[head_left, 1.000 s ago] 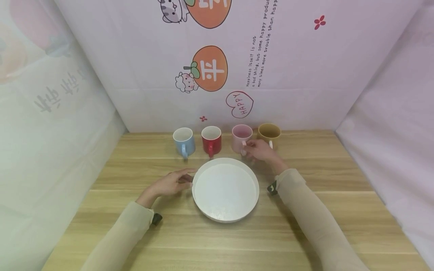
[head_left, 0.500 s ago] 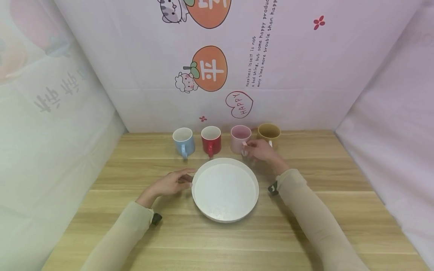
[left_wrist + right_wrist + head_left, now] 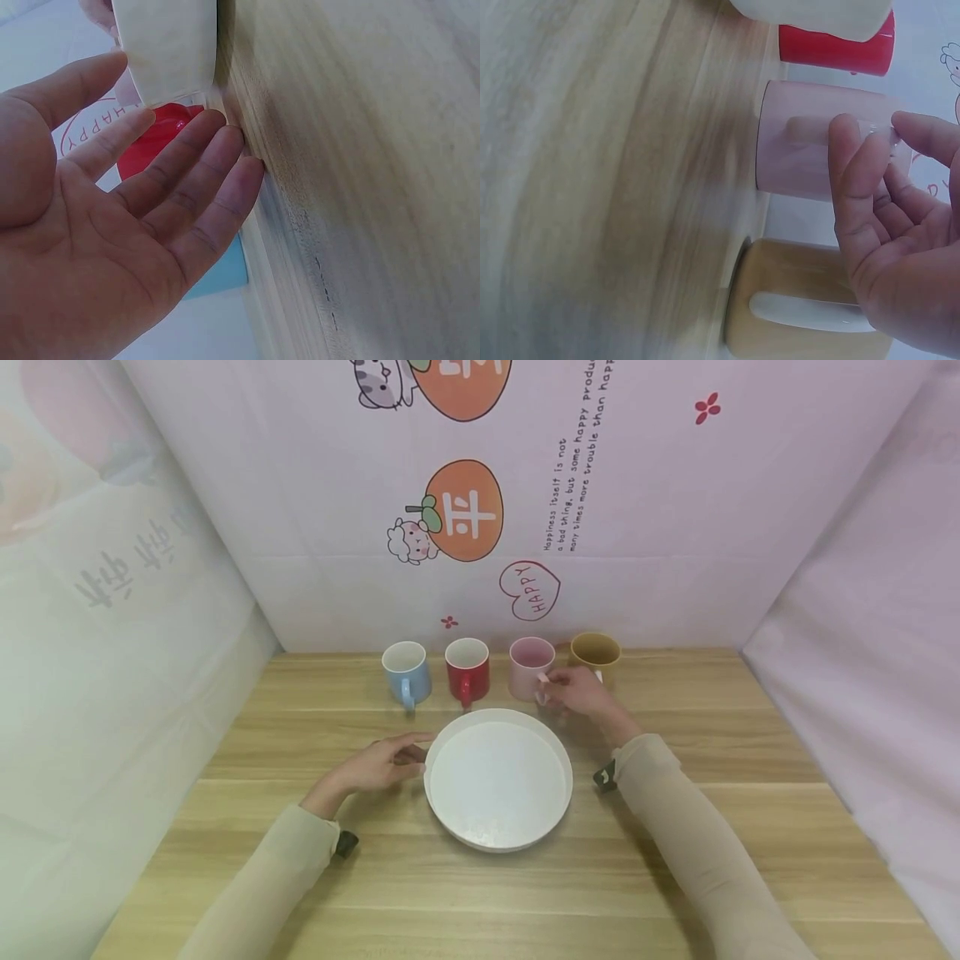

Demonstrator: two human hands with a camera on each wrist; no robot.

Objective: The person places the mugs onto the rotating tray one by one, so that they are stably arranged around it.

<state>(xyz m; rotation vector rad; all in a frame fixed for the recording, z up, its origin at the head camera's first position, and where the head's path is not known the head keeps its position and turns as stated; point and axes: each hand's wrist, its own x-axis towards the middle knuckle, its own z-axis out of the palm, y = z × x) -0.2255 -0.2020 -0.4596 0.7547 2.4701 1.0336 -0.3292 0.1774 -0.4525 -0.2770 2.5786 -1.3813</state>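
My right hand (image 3: pixel 581 691) pinches the handle of a pink mug (image 3: pixel 523 681) between thumb and fingers. In the right wrist view the pink mug (image 3: pixel 799 142) stands upright on the table, its handle at my fingertips. My left hand (image 3: pixel 381 766) is beside a round white tray (image 3: pixel 498 785), thumb and index fingertips at its left rim. From the left wrist view, the palm of this hand (image 3: pixel 127 232) shows with its fingers loosely extended. Partly behind my right hand is a mustard-yellow mug (image 3: pixel 609 668) with a white handle.
A red mug (image 3: pixel 468 675) and a light blue mug (image 3: pixel 408 677) stand left of the pink one, handles facing me. The mugs line up along the back of the wooden table (image 3: pixel 480 910), before a printed white cloth wall (image 3: pixel 322 585). Cloth also hangs on both sides.
The pink mug has shifted slightly left, and its handle has turned a little to the right with my right hand on it. My left hand and the tray look the same.
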